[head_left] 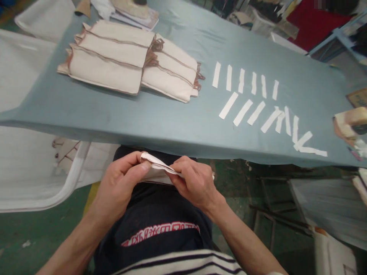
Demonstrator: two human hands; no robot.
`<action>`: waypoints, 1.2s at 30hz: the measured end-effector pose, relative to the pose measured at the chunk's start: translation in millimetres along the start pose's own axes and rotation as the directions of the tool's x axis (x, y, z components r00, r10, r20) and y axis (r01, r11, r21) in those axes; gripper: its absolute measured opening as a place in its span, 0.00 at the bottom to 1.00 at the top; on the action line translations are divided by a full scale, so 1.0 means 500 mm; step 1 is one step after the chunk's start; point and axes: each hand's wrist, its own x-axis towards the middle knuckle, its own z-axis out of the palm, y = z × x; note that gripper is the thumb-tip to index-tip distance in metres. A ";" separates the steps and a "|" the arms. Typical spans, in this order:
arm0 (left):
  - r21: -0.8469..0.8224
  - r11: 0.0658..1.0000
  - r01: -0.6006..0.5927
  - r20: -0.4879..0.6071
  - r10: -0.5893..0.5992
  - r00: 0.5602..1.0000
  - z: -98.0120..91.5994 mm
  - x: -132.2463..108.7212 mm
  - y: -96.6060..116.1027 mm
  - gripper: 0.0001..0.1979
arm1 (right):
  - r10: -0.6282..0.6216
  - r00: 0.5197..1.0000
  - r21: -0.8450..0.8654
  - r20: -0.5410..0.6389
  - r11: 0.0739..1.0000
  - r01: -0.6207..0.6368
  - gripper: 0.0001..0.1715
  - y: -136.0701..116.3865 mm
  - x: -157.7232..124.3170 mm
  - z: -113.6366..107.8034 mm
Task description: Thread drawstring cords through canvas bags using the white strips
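Both my hands hold a small folded piece of white fabric (156, 168) close to my body, below the table's near edge. My left hand (120, 183) pinches its left end between thumb and fingers. My right hand (195, 181) is closed on its right part, fingers curled over the top. Most of the piece is hidden under my fingers.
A blue-grey table (120, 110) lies ahead. On it sit stacks of cream fabric pouches with brown trim (114, 57), (172, 68) and several white strips in two rows (252, 99). A white tub (34, 175) stands at my left. An object with a wooden handle (349, 122) rests at the right edge.
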 end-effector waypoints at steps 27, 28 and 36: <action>-0.270 0.960 0.074 0.060 -0.059 0.996 0.026 0.008 -0.007 0.13 | -0.057 0.998 -0.166 -0.027 0.985 0.051 0.09 0.015 -0.024 0.022; -0.279 0.957 0.081 0.044 -0.071 0.996 0.031 0.008 -0.003 0.12 | -0.060 0.998 -0.172 -0.023 0.984 0.055 0.10 0.015 -0.024 0.022; -0.106 0.994 0.029 -0.004 -0.029 1.000 0.028 0.009 0.006 0.11 | -0.063 0.996 -0.094 -0.066 0.994 0.057 0.07 0.004 -0.013 0.014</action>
